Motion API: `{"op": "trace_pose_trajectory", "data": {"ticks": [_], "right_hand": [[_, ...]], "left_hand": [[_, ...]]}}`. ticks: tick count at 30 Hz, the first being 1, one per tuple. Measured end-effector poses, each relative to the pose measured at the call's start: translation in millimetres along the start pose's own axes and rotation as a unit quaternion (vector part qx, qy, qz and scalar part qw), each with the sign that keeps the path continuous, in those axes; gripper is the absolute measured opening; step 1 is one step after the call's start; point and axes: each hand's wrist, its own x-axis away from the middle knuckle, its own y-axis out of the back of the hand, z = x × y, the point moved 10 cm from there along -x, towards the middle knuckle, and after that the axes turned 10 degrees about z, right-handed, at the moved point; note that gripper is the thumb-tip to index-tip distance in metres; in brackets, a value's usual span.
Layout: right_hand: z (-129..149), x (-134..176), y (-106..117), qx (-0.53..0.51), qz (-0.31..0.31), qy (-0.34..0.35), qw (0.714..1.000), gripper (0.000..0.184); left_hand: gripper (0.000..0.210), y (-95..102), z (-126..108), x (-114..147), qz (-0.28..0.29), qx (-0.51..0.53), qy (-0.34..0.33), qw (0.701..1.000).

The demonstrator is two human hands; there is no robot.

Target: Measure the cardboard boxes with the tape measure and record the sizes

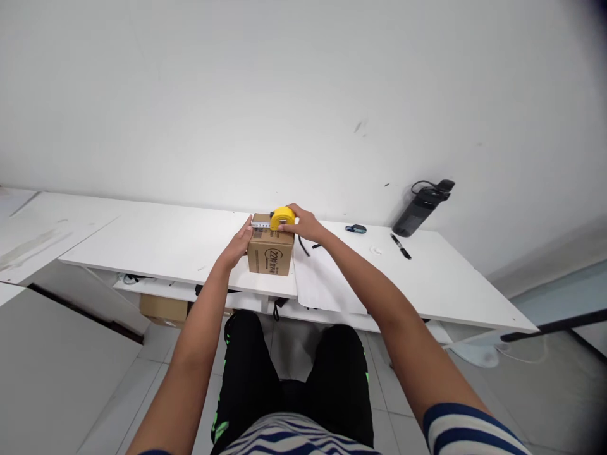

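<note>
A small brown cardboard box with dark printing stands upright on the white table. My left hand is closed against the box's left side, its fingertips at the top edge beside the free end of the tape blade. My right hand grips a yellow tape measure at the box's top right. The short stretch of blade lies across the top of the box, from the case to my left fingers. My left fingers partly hide the blade's end, so I cannot tell whether they pinch it.
A white paper sheet lies right of the box and hangs over the table's front edge. Farther right are a small dark blue object, a black pen and a black bottle near the wall. Below sits another cardboard box.
</note>
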Motion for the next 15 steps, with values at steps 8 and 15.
{"op": "trace_pose_trajectory", "data": {"ticks": [8, 15], "right_hand": [[-52, 59, 48, -0.02, -0.024, -0.049, 0.998, 0.047], [-10, 22, 23, 0.008, -0.019, -0.005, 1.0, 0.053]], "left_hand": [[0.074, -3.8, -15, 7, -0.01, -0.023, -0.04, 0.999], [0.066, 5.4, -7, 4, -0.057, -0.013, -0.057, 0.997]]}}
